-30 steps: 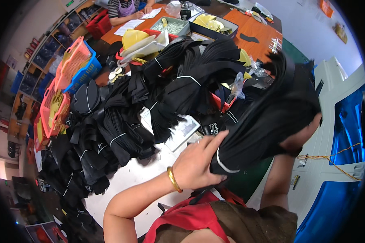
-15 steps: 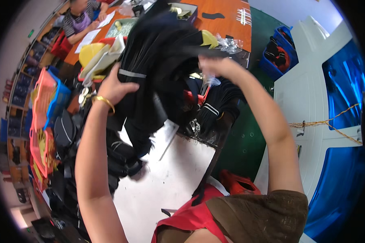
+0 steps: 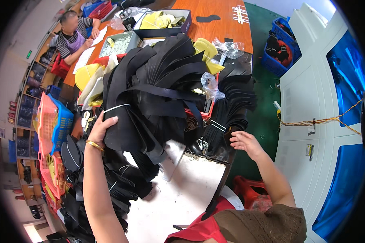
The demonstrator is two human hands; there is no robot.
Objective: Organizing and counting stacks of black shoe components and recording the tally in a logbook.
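White worktop (image 3: pixel 192 182) fills the lower centre of the frame, and an orange-brown worktop (image 3: pixel 227 30) runs across the top. At the centre, one large bundle of black strips (image 3: pixel 123 125) lies on other black pieces, with one white tie (image 3: pixel 117 108) visible across it and strips fanning toward the top; where it ends among its neighbours cannot be told. One left hand (image 3: pixel 99 133), with one gold bangle (image 3: pixel 95 145) at the wrist, holds its left edge: the grip is closed there, thumb on the front just below the tie. One right hand (image 3: pixel 245 142), right of centre, has a loose, wide grip with nothing in it, near a second fanned bundle (image 3: pixel 233 99).

Further black bundles (image 3: pixel 119 182) overlap at lower left, too crowded to count. Above the centre stand one pale tray of white ties (image 3: pixel 136 40) and one dark box (image 3: pixel 186 26) of yellow pieces (image 3: pixel 160 19). At left are at least two coral baskets (image 3: pixel 48 115) and one blue basket (image 3: pixel 65 121); two blue crates (image 3: pixel 271 67) sit at upper right. One co-worker (image 3: pixel 72 42) sits at upper left, and one red stool (image 3: pixel 247 182) stands at lower right.
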